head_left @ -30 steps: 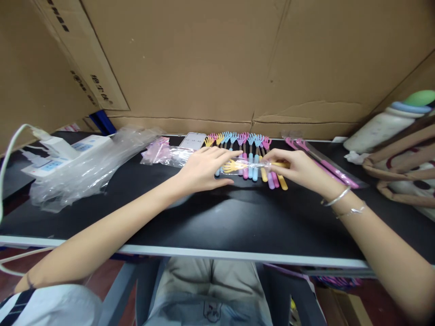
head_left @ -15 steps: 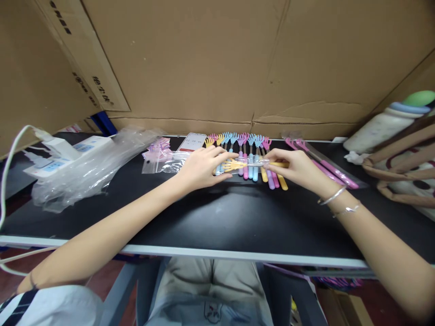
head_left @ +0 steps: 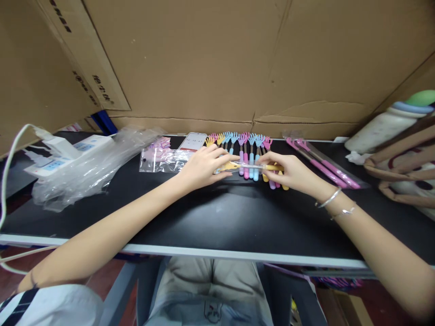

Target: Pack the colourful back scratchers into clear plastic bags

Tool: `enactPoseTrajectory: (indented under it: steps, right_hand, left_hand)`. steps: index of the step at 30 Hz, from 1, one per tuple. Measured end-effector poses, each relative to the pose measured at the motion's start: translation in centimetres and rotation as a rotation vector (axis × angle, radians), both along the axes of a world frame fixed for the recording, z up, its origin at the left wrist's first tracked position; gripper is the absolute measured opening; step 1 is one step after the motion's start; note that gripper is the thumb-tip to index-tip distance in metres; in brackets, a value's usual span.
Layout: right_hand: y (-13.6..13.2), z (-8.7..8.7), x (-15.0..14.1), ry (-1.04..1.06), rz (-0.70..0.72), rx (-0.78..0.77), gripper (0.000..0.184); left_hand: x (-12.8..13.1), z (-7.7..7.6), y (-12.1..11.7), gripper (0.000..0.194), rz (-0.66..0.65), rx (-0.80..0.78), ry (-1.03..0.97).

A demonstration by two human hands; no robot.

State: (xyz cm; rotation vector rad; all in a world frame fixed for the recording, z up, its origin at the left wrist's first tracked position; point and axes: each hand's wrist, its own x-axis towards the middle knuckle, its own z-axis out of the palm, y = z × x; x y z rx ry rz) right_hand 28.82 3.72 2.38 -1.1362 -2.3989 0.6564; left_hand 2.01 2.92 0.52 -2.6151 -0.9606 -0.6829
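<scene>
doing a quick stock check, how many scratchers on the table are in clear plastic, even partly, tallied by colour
Pink scratchers: 2, side by side, beyond the right hand
Yellow scratcher: 1, handle in the right hand, head by the left hand
Total: 3

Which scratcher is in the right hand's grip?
The yellow scratcher lying crosswise, handle in the right hand, head by the left hand. The scratcher row and two pink scratchers at right aim their heads toward the cardboard.
</scene>
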Motion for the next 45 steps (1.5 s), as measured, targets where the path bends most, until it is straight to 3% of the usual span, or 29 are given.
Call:
enactPoseTrajectory:
  steps: [15,21,26,34,45]
  right_hand:
    - [0.2,-1.1,-0.4,-0.071,0.060,0.149,0.026]
    - [0.1,-1.2,-0.5,-0.156,-0.033,0.284,0.023]
    - [0.0,-0.4,0.0,-0.136,-0.075,0.205,0.022]
    - [-0.1,-0.5,-0.3,0.016,0.012,0.101,0.025]
    - [-0.3,-1.0,-1.0,0.004,0.079,0.145,0.022]
  left_hand:
    - [0.9,-0.8,-0.7,0.041,-0.009,-0.044,0.032]
    - [0.2,0.5,-0.7,0.050,0.009,-0.009,0.019]
    - [-0.9,1.1,0.0,0.065,0.074,0.007,0.063]
    - [-0.3,0.2,-0.2,0.039,0.045,0.068,0.073]
    - [0.3,0.0,-0.9,0.031,0.079,-0.045,0.055]
